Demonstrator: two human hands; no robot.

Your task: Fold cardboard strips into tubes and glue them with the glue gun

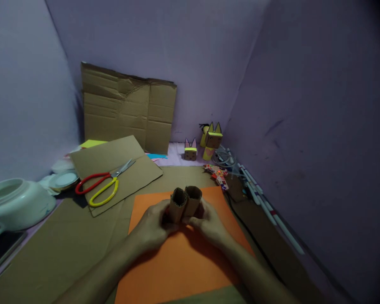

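Observation:
Two short brown cardboard tubes stand side by side above a sheet of orange paper (177, 270), touching each other with their open ends up. My left hand (155, 223) is closed around the left cardboard tube (178, 204), thumb low at its front. Around the right cardboard tube (194, 200), which looks a little wider, my right hand (209, 221) is closed, its thumb near the tube's lower edge. Whether the tubes are joined, and whether their bottoms rest on the paper, I cannot tell.
Red-and-yellow-handled scissors (103, 185) lie on a cardboard piece (142, 169) at left. A white pot (19, 204) stands far left. Cardboard (129, 109) leans on the back wall. Small cardboard animal figures (190, 151), a patterned cut-out (218, 173) and white rods (272, 211) are at right.

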